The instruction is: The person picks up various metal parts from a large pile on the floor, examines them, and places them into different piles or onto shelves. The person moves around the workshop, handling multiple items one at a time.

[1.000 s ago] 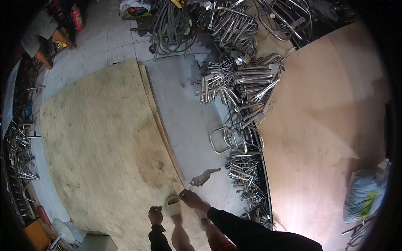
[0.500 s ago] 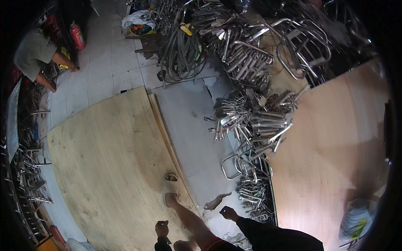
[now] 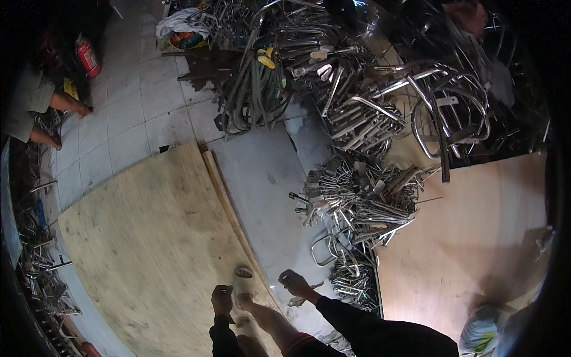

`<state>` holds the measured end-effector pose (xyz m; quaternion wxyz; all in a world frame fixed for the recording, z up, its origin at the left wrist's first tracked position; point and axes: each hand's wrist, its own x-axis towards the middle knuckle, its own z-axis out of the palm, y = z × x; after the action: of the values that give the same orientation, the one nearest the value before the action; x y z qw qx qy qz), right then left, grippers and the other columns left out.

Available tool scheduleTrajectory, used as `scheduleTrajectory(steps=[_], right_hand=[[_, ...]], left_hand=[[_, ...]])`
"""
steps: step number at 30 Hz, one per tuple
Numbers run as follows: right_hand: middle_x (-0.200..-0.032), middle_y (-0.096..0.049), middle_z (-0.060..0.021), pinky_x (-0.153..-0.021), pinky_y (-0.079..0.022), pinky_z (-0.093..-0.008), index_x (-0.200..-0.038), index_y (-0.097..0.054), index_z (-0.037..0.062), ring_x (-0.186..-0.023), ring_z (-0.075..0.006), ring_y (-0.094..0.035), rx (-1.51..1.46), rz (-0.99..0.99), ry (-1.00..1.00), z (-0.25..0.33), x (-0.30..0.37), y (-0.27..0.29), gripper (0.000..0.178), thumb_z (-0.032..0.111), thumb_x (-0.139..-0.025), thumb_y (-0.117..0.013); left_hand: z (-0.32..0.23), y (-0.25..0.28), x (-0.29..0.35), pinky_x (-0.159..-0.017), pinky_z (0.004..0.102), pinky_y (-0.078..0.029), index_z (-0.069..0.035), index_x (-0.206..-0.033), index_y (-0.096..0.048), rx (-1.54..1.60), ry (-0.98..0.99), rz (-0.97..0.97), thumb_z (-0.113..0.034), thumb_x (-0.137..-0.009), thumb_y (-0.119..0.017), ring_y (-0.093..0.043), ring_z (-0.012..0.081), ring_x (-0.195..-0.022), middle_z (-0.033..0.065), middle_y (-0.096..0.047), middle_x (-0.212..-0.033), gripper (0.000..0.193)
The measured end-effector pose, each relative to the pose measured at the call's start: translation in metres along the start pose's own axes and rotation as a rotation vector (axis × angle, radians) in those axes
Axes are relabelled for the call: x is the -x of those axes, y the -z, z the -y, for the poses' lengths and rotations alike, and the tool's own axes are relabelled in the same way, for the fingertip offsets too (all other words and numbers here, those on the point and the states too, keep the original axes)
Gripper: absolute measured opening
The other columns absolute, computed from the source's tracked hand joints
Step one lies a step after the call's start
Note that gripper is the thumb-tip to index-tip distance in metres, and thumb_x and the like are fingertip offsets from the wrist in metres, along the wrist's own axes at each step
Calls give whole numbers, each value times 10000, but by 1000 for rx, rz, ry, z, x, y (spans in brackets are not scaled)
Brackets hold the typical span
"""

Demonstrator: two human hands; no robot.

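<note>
My left hand [image 3: 222, 300] hangs low over the pale plywood sheet [image 3: 143, 238], its fingers curled in, and I see nothing in it. To its right my right hand [image 3: 294, 284] is held out above the grey floor strip beside the sheet, also curled with no object visible in it. Neither hand touches anything I can see. Between them, my foot in a light sandal [image 3: 243, 285] stands on the plywood. Closest to my right hand on the far side is a heap of thin metal parts [image 3: 355, 285].
Heaps of bent metal tubes [image 3: 363, 196] line the right of the grey floor strip [image 3: 262, 184]. Coiled hose [image 3: 253, 95] lies ahead. A brown board [image 3: 464, 238] and a plastic bag [image 3: 480, 327] are at right. A fire extinguisher [image 3: 87, 56] and another person's legs [image 3: 44, 119] show upper left.
Both my hands have moved forward, the right one also leftward toward the sandalled foot. The view has shifted, and the other person now sits nearer the left rim.
</note>
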<state>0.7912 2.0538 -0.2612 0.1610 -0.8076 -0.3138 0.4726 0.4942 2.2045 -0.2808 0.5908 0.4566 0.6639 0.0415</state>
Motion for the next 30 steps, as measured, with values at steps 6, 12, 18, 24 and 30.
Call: scheduleTrajectory(steps=[6,12,18,24,30], right_hand=[[-858,-677,-57,-609,-540,-310,-1200,-570,91,-725,-150,-671,-66,-88,-12,95,-67,60,355,372,-1007,-671],[-910,-661,-80,-676,-535,-362,-1221,-565,64,-763,-182,-643,-347,-284,1,196,-152,117,418,421,-1016,-642],[-1167,-623,-80,-798,-572,-379,-1332,-498,101,-1017,-208,-664,-674,-419,59,329,-239,201,487,485,-1042,-569],[-1311,-572,-157,-837,-569,-421,-1570,-272,115,-1117,-248,-638,-846,-952,220,461,-314,306,818,508,-977,-677],[-1576,-330,-305,-1129,-386,-528,-1576,-177,-40,-1402,-451,-423,158,-1466,43,506,-400,335,777,147,-953,-601]], left_hand=[[3,70,-49,-648,380,-535,29,-936,-716,18,-190,-170,-170,-929,-714,-671,240,-712,137,-704,-780,199],[-9,152,-115,-676,413,-542,42,-906,-719,-206,-156,-167,-201,-900,-741,-688,264,-726,177,-723,-806,245],[-60,213,-181,-823,467,-556,24,-961,-734,-188,40,24,-245,-891,-742,-712,400,-894,228,-741,-942,279],[-112,276,-238,-555,375,-481,-14,-893,-712,-320,-161,-47,-204,-882,-776,-578,177,-569,71,-640,-662,201],[-183,302,-265,-861,487,-534,-24,-950,-731,-462,-34,91,-279,-876,-785,-690,393,-958,193,-739,-993,270]])
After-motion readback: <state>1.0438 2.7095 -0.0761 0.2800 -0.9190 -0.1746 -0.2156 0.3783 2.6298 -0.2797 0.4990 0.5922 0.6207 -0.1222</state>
